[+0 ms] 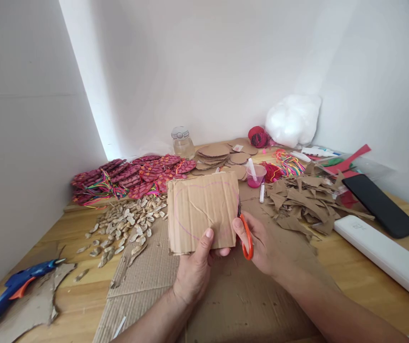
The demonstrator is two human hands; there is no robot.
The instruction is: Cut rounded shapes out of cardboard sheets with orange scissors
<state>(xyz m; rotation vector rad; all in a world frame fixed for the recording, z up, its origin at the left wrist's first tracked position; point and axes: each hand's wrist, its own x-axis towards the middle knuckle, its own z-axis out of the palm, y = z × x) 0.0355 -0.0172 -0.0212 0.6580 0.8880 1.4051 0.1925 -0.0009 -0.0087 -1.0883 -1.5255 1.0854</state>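
Observation:
My left hand (199, 267) grips a squarish piece of corrugated cardboard (190, 209) from below, thumb on its face and fingers behind it. A rounded, heart-like outline in pink is drawn on the face, and a crease runs across the middle. At the right edge of the piece, my right hand (258, 243) is closed around scissors (248, 238) with orange handles. Their blades are mostly hidden behind the cardboard, so I cannot tell how far apart they are. Both hands are above a large cardboard sheet (254, 305) on the wooden table.
Peanut shells (122, 224) and a blue glue gun (18, 286) lie left. Patterned red pieces (136, 174), a glass jar (183, 145) and cardboard discs (213, 152) stand behind. Cardboard scraps (301, 200), a pink cup (255, 177), a black phone (381, 205) and a white device (383, 257) are right.

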